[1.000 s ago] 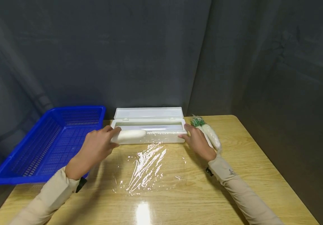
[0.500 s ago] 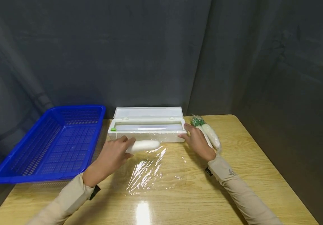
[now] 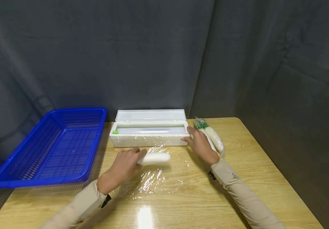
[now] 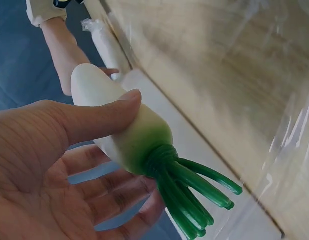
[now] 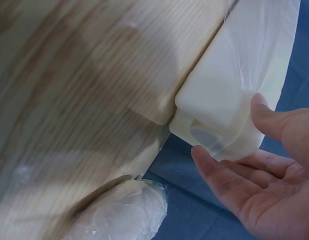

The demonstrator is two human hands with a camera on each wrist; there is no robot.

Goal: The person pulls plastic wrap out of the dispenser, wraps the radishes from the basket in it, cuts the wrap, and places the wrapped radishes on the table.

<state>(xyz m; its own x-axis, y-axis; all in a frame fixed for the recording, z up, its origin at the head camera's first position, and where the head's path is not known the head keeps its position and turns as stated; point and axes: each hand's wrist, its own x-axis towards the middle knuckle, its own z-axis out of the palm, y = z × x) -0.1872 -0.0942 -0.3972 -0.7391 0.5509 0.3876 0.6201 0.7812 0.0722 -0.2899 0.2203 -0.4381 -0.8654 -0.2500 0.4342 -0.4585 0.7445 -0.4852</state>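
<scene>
My left hand (image 3: 127,163) grips a white radish (image 3: 156,158) over the spread plastic wrap. In the left wrist view the thumb lies across the radish (image 4: 114,110), fingers behind it, and its green stalks (image 4: 189,192) point out past the hand. My right hand (image 3: 201,144) holds the right end of the white plastic wrap dispenser (image 3: 148,140), whose lid stands open. In the right wrist view the thumb is on the dispenser (image 5: 209,97) and the fingers are round its end. A sheet of clear wrap (image 3: 153,181) runs from the dispenser toward me over the table.
A blue plastic basket (image 3: 88,156) stands at the left, overhanging the table's (image 3: 253,178) left edge. Two radishes in clear wrap (image 3: 215,138) lie right of the dispenser, beside my right hand. Dark curtains (image 3: 153,57) hang behind the table.
My left hand has carried the radish from the dispenser's front left toward me and to the right, over the wrap. The right hand stays at the dispenser's end.
</scene>
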